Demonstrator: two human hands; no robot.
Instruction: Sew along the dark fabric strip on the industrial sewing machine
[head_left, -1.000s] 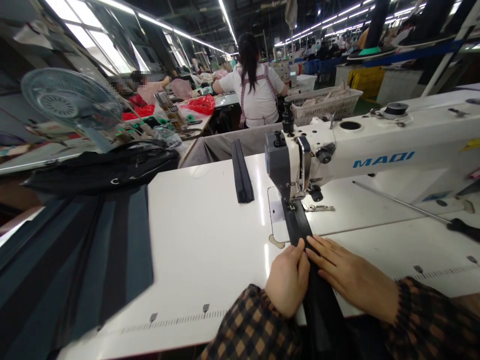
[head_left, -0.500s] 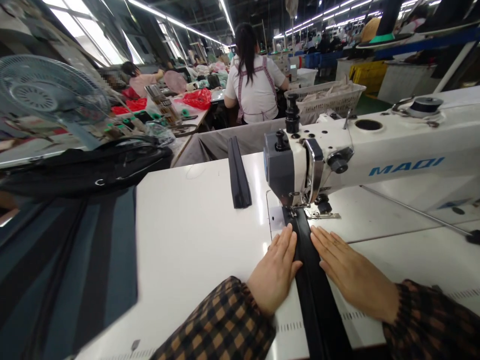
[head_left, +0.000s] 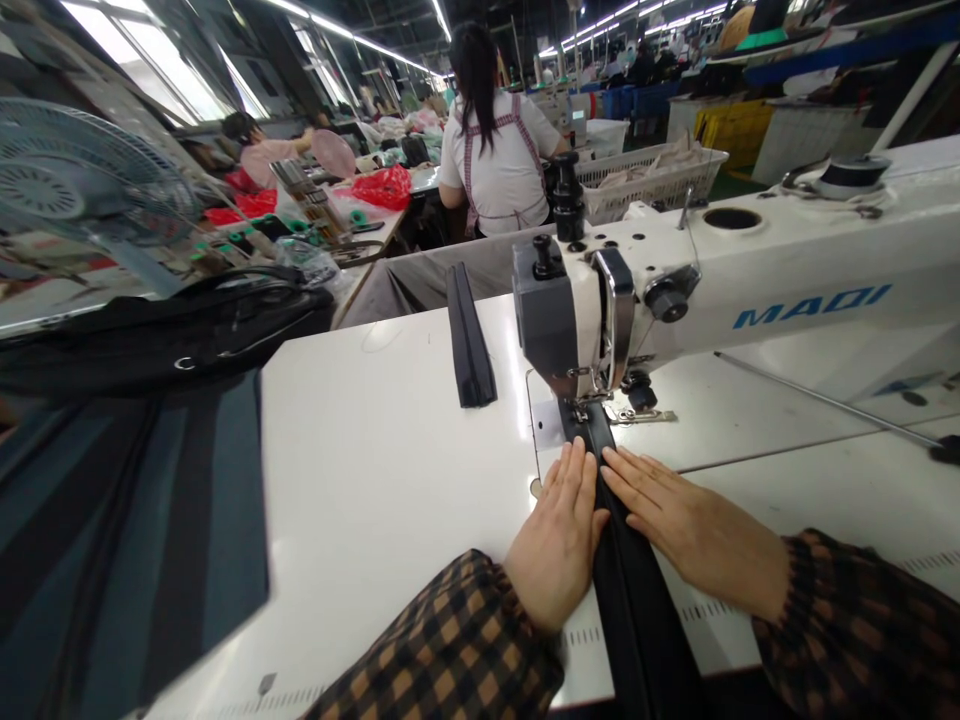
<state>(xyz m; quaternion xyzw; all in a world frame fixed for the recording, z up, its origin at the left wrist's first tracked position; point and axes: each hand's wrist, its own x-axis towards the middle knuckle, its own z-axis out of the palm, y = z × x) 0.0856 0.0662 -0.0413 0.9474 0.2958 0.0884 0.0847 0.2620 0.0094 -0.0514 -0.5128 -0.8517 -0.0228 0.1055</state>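
— Where's the black strip (head_left: 637, 610) lying?

— Flat on the white table (head_left: 390, 500), running from the near edge straight up under the presser foot (head_left: 583, 408) of the sewing machine (head_left: 675, 290). Its far end disappears beneath the machine head.

— And the hands?

— Both lie flat on it, one on each side. The left hand (head_left: 559, 540) presses along the strip's left edge, fingers straight and close together, pointing toward the needle. The right hand (head_left: 694, 530) rests on the right edge, fingers spread a little and angled in toward the foot. Neither grip is closed around anything; both palms are open and pressing down.

— Sleeves?

— Brown and black check on both arms.

— What's around the machine?

— It's white with a grey head and blue lettering on its arm. A thin metal rod (head_left: 825, 402) lies on the table to the right of it. Another folded black strip (head_left: 469, 340) lies on the table to the left of the head, well apart from the hands.

— Further left?

— Dark grey and black fabric (head_left: 135, 540) hangs over the table's left edge, with a heap of black material (head_left: 187, 335) behind it, and a fan (head_left: 67, 190) beyond.

— Anyone else?

— A person in a white top (head_left: 495, 150) sits with their back turned at a table ahead, beside a white basket (head_left: 652, 185).
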